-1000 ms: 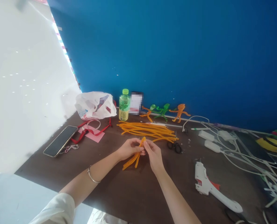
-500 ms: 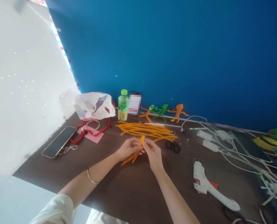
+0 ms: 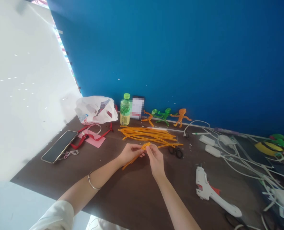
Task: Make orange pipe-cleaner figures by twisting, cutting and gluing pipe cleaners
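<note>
Between my two hands is a small coiled piece of orange pipe cleaners (image 3: 145, 146), with loose ends sticking out below my left hand and one to the right of my right hand. My left hand (image 3: 130, 153) pinches it from the left, fingers closed. My right hand (image 3: 156, 159) grips it from the right between thumb and fingers. Just beyond lies a heap of straight orange pipe cleaners (image 3: 149, 135). Black-handled scissors (image 3: 176, 151) rest to the right of my right hand, partly under a pipe cleaner.
A glue gun (image 3: 213, 193) lies at right, near white cables and adapters (image 3: 212, 150). Along the blue wall stand a bottle (image 3: 125, 110) and small orange and green figures (image 3: 180, 117). At left are a phone (image 3: 59, 146), pink paper (image 3: 96, 139) and a plastic bag (image 3: 96, 110).
The orange piece between my fingers has tipped from upright to lying flatter. One loose end now reaches out to the right, past the scissors. The view has shifted slightly.
</note>
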Demonstrator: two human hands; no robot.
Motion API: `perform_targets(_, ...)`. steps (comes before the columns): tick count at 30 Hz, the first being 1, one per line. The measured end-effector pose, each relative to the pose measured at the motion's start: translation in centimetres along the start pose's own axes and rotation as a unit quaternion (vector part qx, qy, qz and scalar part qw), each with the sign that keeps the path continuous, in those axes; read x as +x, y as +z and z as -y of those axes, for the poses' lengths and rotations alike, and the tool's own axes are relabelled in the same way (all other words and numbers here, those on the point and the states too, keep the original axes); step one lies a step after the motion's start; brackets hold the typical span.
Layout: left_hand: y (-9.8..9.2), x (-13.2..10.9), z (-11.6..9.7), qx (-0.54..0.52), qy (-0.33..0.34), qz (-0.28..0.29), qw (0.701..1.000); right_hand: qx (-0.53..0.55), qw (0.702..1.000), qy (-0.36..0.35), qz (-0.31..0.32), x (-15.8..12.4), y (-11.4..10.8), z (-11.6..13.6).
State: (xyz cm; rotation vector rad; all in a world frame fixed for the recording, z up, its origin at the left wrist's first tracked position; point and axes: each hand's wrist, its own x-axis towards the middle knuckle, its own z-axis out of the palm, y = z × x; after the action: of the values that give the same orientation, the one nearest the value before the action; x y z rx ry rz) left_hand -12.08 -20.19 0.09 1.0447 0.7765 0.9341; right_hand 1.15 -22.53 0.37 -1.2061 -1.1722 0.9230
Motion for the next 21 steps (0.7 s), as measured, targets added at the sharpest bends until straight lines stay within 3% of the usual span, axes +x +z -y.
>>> perform_targets(9,0.26,-0.38,-0.80,-0.009,0.017,0.024,1.000,-0.051,0.998,-0.038,-0.022,-0.22,0.00,0.13)
perform_targets(16,0.21,0.09,-0.17,-0.110,-0.018,-0.007,0.994,0.011,1.000,-0.010,0.026,0.15,-0.14,-0.20)
perform_targets(21,-0.13,0.29,-0.35,-0.134,-0.051,-0.021,0.989,0.063,0.997,0.031,-0.040,0.17,-0.03,-0.34)
